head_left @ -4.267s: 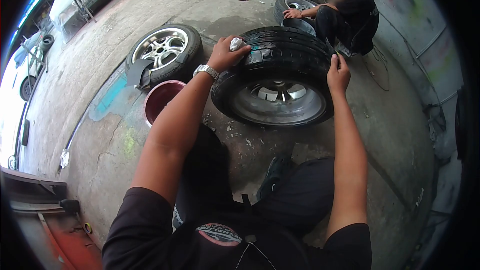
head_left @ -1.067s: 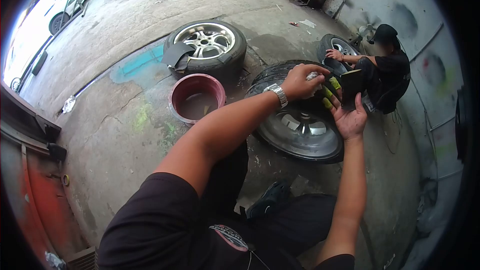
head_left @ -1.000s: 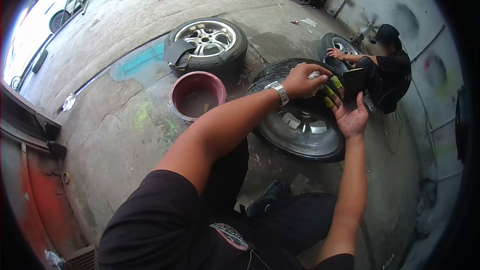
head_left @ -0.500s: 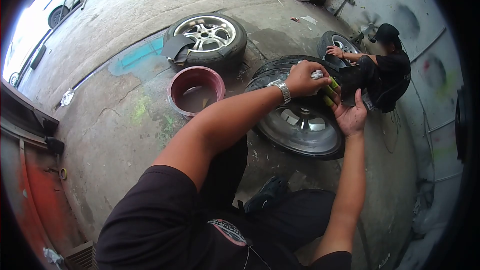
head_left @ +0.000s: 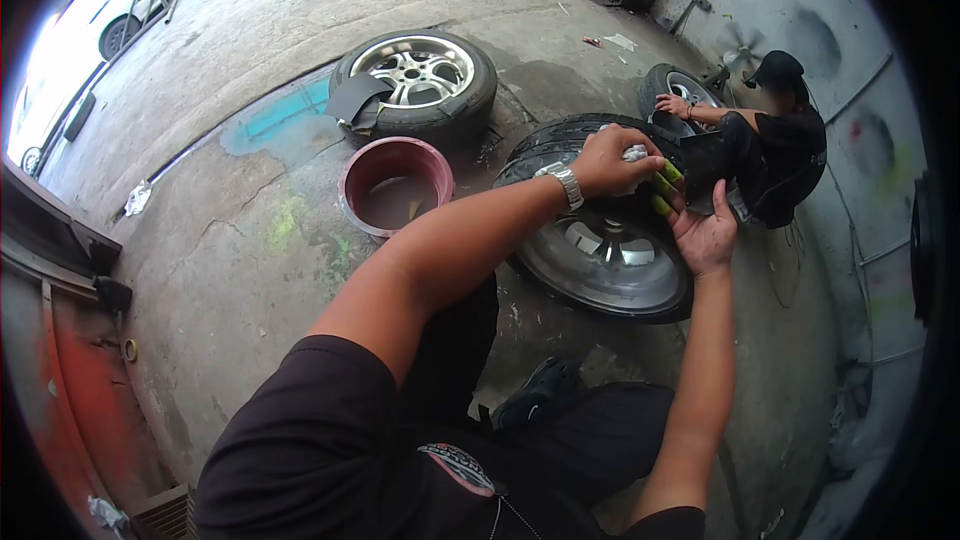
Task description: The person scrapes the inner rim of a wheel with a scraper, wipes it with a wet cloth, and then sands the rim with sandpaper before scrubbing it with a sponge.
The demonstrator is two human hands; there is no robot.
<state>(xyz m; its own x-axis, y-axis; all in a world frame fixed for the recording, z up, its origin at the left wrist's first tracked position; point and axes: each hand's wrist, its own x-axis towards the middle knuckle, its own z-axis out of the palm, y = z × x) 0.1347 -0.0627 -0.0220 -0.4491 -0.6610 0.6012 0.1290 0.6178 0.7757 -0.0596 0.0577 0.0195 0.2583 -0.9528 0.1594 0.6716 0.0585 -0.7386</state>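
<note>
My left hand [head_left: 610,165], with a metal watch [head_left: 566,183] on its wrist, is closed on a crumpled white wad [head_left: 635,153], perhaps paper or cloth. Right beside it, my right hand [head_left: 703,238] is palm up with the thumb apart and the fingers stretched out. Yellow-green colour [head_left: 668,178] covers the fingers of that hand. The left fingertips are at or touching these coloured fingers; exact contact is hard to make out. Below both hands lies a tyre on a grey wheel rim [head_left: 600,275], tilted on the floor.
A reddish tub [head_left: 397,155] with liquid stands left of the wheel. Behind it another tyre with a silver rim [head_left: 415,70] carries dark sheets [head_left: 355,100]. A co-worker [head_left: 785,145] in black sits at the right by a third wheel [head_left: 690,90], near a fan [head_left: 743,50].
The view has shifted slightly, so the surroundings appear a little lower and to the right. My two hands keep nearly the same pose, close together.
</note>
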